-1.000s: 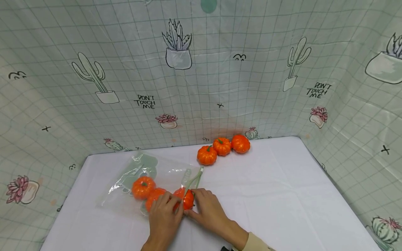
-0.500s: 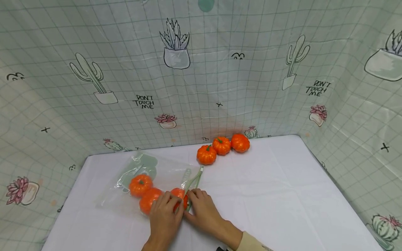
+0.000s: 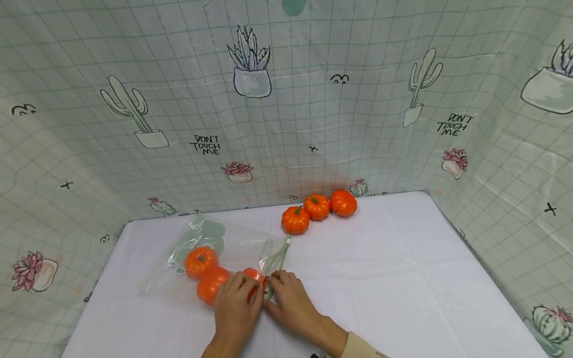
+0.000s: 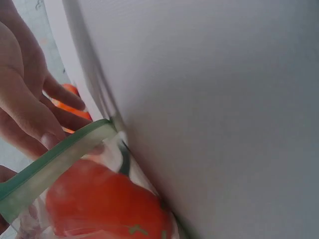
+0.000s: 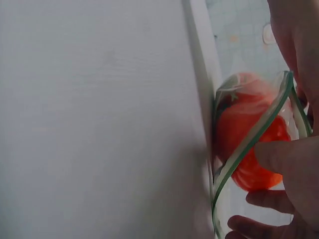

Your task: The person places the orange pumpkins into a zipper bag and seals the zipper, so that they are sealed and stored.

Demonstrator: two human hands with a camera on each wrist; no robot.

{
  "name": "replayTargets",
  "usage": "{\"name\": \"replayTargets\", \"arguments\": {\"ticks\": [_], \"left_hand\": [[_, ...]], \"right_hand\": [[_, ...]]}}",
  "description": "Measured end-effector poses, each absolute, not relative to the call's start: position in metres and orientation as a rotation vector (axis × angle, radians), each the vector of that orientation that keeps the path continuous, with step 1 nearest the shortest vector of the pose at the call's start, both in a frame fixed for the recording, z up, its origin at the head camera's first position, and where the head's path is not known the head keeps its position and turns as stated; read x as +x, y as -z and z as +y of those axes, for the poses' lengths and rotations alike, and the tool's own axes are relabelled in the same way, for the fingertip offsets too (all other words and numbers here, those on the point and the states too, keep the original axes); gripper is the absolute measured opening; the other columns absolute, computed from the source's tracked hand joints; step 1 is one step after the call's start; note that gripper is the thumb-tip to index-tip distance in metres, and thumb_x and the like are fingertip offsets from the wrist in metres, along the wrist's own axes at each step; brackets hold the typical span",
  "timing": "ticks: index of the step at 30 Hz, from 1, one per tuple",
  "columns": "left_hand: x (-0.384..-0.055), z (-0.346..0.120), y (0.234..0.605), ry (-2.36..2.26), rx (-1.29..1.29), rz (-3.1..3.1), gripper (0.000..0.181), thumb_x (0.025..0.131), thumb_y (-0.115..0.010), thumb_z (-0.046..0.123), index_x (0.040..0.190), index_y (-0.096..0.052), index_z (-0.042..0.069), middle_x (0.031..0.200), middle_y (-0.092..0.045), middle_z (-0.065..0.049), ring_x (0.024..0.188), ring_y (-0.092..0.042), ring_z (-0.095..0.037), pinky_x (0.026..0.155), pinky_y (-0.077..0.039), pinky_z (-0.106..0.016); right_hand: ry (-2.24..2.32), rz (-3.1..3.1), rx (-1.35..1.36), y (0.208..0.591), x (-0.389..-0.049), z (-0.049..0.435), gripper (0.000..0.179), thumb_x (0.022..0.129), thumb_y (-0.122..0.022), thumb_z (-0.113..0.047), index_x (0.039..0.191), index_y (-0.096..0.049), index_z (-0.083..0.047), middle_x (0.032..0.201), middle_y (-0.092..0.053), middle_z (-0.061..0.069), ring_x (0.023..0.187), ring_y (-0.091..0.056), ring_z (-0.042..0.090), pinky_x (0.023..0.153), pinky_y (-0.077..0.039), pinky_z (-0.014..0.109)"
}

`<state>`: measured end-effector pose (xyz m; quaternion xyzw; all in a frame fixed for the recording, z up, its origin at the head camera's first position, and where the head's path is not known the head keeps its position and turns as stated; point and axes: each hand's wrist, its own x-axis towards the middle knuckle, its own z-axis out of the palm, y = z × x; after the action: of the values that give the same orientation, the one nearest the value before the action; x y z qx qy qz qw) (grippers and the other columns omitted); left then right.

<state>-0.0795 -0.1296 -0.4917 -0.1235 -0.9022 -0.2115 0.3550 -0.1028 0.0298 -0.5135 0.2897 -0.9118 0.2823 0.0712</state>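
Observation:
A clear zip bag [image 3: 241, 248] with a green-edged mouth [image 5: 254, 134] lies on the white table, the mouth toward the right. Three small orange pumpkins sit inside: one pumpkin [image 3: 201, 262] deep in the bag, another pumpkin [image 3: 212, 285] beside it, and a third pumpkin [image 4: 104, 199] just within the mouth. My left hand [image 3: 237, 306] pinches the bag's edge and partly covers the third pumpkin. At the mouth, my right hand [image 3: 293, 301] has thumb and fingers spread apart; its thumb [image 5: 274, 154] touches the green strip in the right wrist view.
Along the table's back edge stands a row of three more orange pumpkins [image 3: 316, 207]. A printed cactus cloth [image 3: 286, 124] rises behind and on both sides of the white table [image 3: 403, 278].
The third pumpkin has slid left through the mouth into the bag, and my right hand has let go of it. The two pumpkins inside have shifted slightly left.

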Motion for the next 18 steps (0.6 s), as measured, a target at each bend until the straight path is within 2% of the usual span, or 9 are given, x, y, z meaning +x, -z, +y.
{"name": "replayTargets", "arguments": {"ticks": [10,18], "left_hand": [[-0.0799,-0.1295,0.4929,0.551,-0.335,-2.312,0.018,0.069,-0.090,0.006,0.078,-0.075,0.011,0.080,-0.059,0.002,0.073,-0.058,-0.021,0.061,-0.042,-0.033],[-0.0815,-0.1305,0.4968,0.560,-0.348,-2.288,0.019,0.068,-0.089,0.003,0.082,-0.078,0.012,0.079,-0.058,0.003,0.072,-0.058,-0.020,0.062,-0.042,-0.033]], "right_hand": [[-0.850,-2.731,0.907,0.5112,-0.1018,0.0285,0.033,0.096,-0.076,-0.017,0.126,-0.070,-0.004,0.123,-0.064,0.008,0.110,-0.062,0.026,0.094,-0.052,0.045],[-0.788,-2.734,0.994,0.5075,-0.1045,0.0262,0.019,0.099,-0.071,-0.014,0.117,-0.071,-0.007,0.120,-0.065,0.006,0.104,-0.063,0.025,0.090,-0.053,0.042]]}}
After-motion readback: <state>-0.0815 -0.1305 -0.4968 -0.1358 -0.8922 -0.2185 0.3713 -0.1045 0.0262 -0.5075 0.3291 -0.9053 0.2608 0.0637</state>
